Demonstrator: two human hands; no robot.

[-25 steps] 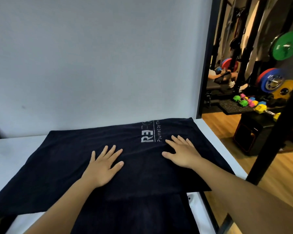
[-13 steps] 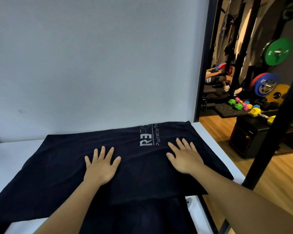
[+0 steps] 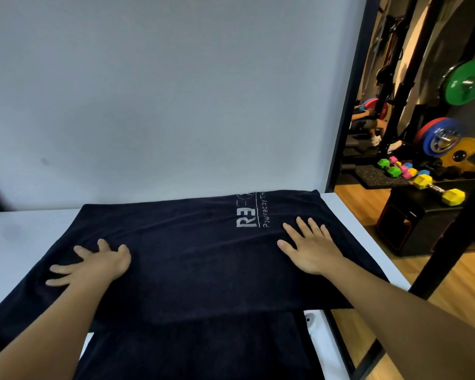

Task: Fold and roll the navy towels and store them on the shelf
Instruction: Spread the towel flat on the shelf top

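White table (image 3: 14,237), grey wall (image 3: 176,91) behind. Left hand (image 3: 93,266) and right hand (image 3: 311,249) lie flat, fingers spread, grasping nothing, pressing the navy towel (image 3: 203,256) at centre frame. Its long axis runs left-right under both palms, the right hand nearer the logo end; dumbbells (image 3: 433,187) sit well apart at right, likely no obstacle.

Navy towel (image 3: 192,259) – matt terry cloth; table (image 3: 17,237) – smooth white; floor (image 3: 450,292) – glossy wood.

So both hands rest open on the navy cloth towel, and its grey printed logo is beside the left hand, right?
No: the head view shows the grey printed logo beside the right hand, not the left hand; both rest open on the navy cloth towel.
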